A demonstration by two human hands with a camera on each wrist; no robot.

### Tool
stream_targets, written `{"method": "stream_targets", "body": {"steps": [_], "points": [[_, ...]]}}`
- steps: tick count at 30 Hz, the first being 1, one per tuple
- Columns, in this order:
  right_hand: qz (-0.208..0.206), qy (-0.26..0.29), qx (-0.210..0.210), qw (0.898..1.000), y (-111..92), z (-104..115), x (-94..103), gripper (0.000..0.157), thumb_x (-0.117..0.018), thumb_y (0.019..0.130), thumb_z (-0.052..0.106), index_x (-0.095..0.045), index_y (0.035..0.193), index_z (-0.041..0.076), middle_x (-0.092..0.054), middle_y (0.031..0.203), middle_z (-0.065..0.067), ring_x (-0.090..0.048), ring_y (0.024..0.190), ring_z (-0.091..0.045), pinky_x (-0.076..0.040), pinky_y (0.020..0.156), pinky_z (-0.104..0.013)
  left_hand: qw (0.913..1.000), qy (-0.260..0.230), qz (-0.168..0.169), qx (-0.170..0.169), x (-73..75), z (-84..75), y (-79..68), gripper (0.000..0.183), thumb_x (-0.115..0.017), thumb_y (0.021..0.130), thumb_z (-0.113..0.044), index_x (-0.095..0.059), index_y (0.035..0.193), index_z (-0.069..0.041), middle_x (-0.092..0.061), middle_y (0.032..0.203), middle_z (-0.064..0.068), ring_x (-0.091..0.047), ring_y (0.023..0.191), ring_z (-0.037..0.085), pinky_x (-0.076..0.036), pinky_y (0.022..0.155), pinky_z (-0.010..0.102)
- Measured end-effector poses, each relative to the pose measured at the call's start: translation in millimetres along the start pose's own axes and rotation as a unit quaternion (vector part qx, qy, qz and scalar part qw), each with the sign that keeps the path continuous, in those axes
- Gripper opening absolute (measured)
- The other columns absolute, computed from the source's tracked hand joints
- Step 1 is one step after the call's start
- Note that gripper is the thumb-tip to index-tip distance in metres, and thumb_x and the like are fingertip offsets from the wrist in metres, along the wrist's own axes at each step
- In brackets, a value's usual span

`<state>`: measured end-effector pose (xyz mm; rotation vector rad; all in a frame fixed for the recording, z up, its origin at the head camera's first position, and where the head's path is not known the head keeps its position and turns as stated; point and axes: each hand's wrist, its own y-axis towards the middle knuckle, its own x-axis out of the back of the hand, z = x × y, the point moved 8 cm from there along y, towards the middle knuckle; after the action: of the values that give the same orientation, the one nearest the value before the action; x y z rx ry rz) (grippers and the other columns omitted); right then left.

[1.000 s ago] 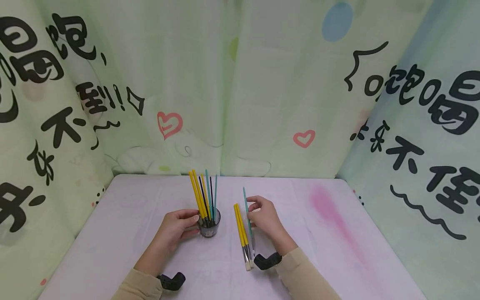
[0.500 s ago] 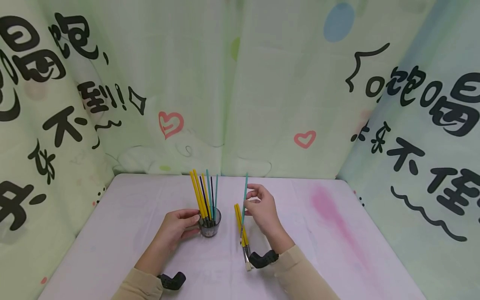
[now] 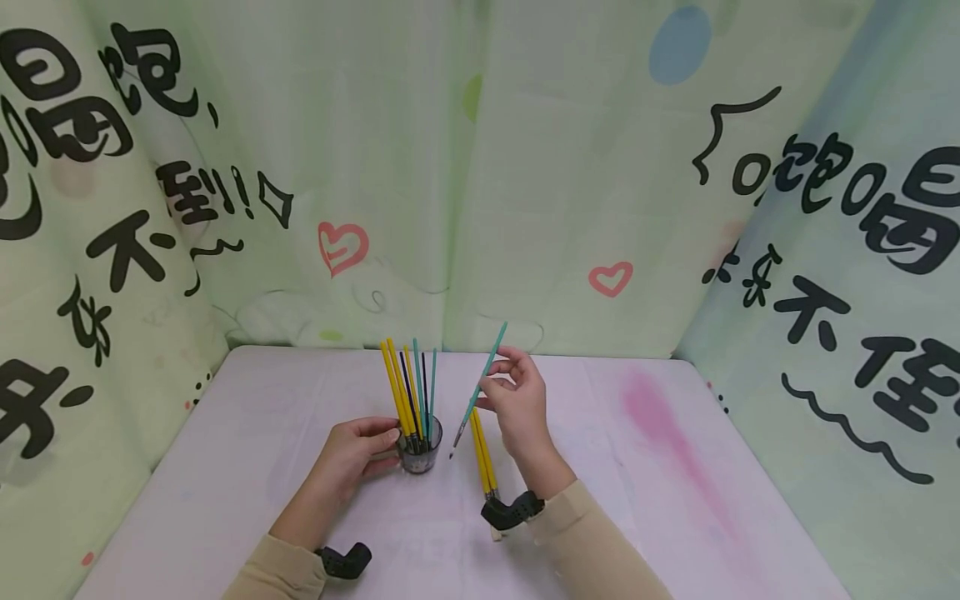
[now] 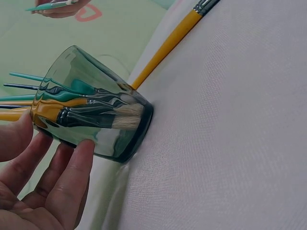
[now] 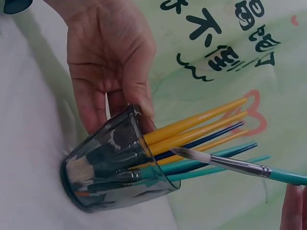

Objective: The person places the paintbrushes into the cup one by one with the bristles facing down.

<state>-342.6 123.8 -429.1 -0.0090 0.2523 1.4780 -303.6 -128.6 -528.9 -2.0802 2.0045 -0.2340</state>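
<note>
A smoky clear glass [image 3: 417,462] stands upright on the table, holding several paintbrushes [image 4: 72,105] bristles down, with yellow, teal and dark handles. My left hand [image 3: 358,450] holds the glass from its left side, thumb near the rim and fingers along the wall. Between thumb and fingers, my right hand [image 3: 521,402] pinches a teal paintbrush [image 3: 491,360] in the air, tilted with its bristles [image 5: 189,154] low and to the left. In the right wrist view those bristles overlap the handles at the glass's mouth. Two yellow paintbrushes [image 3: 483,454] lie beneath the right hand, partly hidden by its wrist strap.
A pale cloth with a pink stain [image 3: 675,442] covers the table [image 3: 187,492]. Printed curtains [image 3: 555,183] enclose the back and both sides. Black straps [image 3: 345,562] sit at both wrists.
My right hand has lifted the teal paintbrush from beside the yellow ones, moved it up and left, and tilted its bristles towards the glass. My left hand has stayed on the glass.
</note>
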Motion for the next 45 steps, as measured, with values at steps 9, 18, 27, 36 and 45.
{"method": "stream_targets", "body": {"steps": [9, 18, 27, 36, 45], "points": [[-0.025, 0.025, 0.009, 0.999, 2, 1, -14.0, 0.049, -0.065, 0.095, -0.011, -0.055, 0.14, 0.006, -0.059, 0.104, -0.006, -0.066, 0.077, -0.015, -0.069, 0.067, -0.03, 1.0, 0.0, 0.001, 0.001, 0.0, -0.2, 1.0, 0.032, -0.075, 0.101, -0.009, -0.073, 0.13, 0.003, -0.075, 0.125, 0.018, -0.076, 0.099, 0.02, -0.069, 0.088, 0.042], [-0.003, -0.049, 0.048, 0.998, 0, -7, -31.0, 0.046, -0.067, 0.096, -0.009, -0.058, 0.138, 0.008, -0.06, 0.108, -0.015, -0.065, 0.084, -0.017, -0.069, 0.07, -0.03, 1.0, 0.009, -0.002, 0.001, 0.4, 0.3, 0.8, 0.031, -0.075, 0.102, -0.011, -0.073, 0.13, 0.002, -0.075, 0.126, 0.019, -0.076, 0.099, 0.019, -0.069, 0.088, 0.042], [0.015, -0.1, 0.048, 0.994, -3, -23, -41.5, 0.045, -0.066, 0.096, -0.009, -0.061, 0.137, 0.009, -0.06, 0.11, -0.018, -0.062, 0.086, -0.019, -0.067, 0.068, -0.027, 1.0, 0.003, -0.002, 0.002, 1.4, 2.1, 2.1, 0.03, -0.074, 0.101, -0.008, -0.074, 0.13, 0.003, -0.075, 0.123, 0.017, -0.076, 0.098, 0.019, -0.07, 0.087, 0.04], [0.043, -0.128, 0.034, 0.99, -2, -41, -45.9, 0.046, -0.067, 0.097, -0.006, -0.062, 0.14, 0.009, -0.061, 0.109, -0.016, -0.062, 0.086, -0.019, -0.067, 0.069, -0.028, 1.0, 0.002, -0.002, 0.003, 1.0, 1.2, 0.7, 0.031, -0.074, 0.101, -0.009, -0.073, 0.13, 0.004, -0.075, 0.123, 0.018, -0.076, 0.098, 0.02, -0.07, 0.087, 0.041], [0.055, -0.155, 0.028, 0.986, -3, -52, -50.2, 0.045, -0.067, 0.097, -0.005, -0.065, 0.138, 0.015, -0.063, 0.109, -0.013, -0.064, 0.089, -0.019, -0.067, 0.078, -0.025, 1.0, 0.001, -0.001, 0.002, 1.2, 0.8, 1.2, 0.031, -0.075, 0.101, -0.01, -0.074, 0.129, 0.003, -0.077, 0.122, 0.018, -0.077, 0.098, 0.021, -0.07, 0.086, 0.041]]}}
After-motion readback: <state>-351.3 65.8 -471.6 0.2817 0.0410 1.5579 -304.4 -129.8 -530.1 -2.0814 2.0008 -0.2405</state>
